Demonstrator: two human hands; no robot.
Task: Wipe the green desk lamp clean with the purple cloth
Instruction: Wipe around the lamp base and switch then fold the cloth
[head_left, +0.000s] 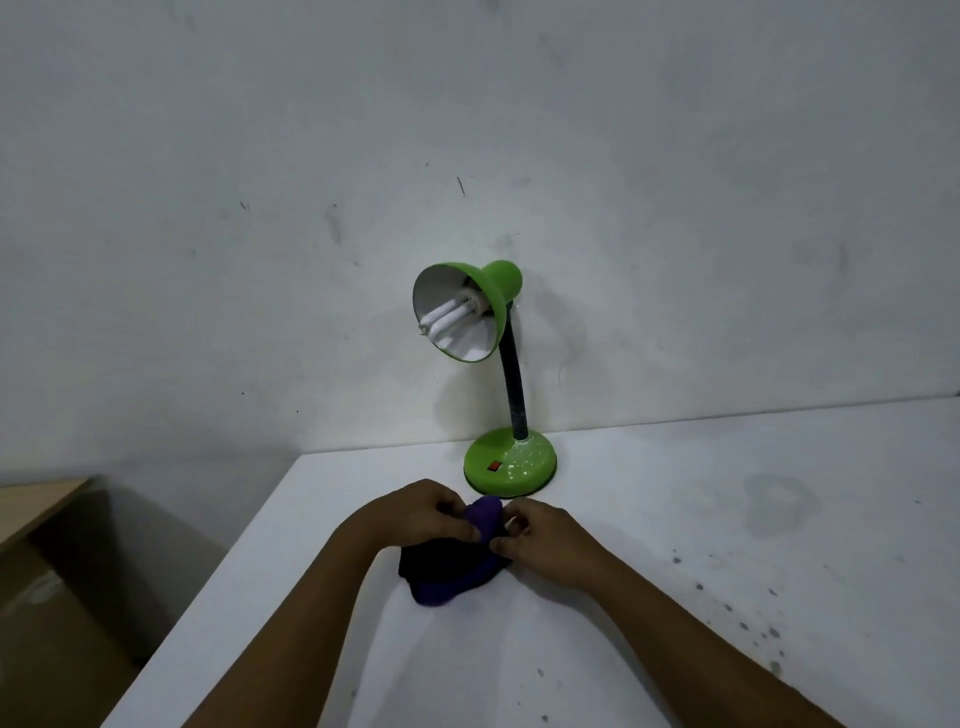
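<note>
On the white table (675, 519), left hand (421, 512) and right hand (545, 540) are pinching the purple cloth (452, 571), bunching it for wiping the green desk lamp (511, 460).

Both forearms run out of the bottom of the frame. The left hand (421, 512) and right hand (540, 535) cover the middle of the purple cloth (447, 582). The white table (727, 519) is cut off at the right and bottom edges. At lower left, a wooden surface (36, 501) and a shadowed cardboard box (62, 623) leave the frame.
</note>
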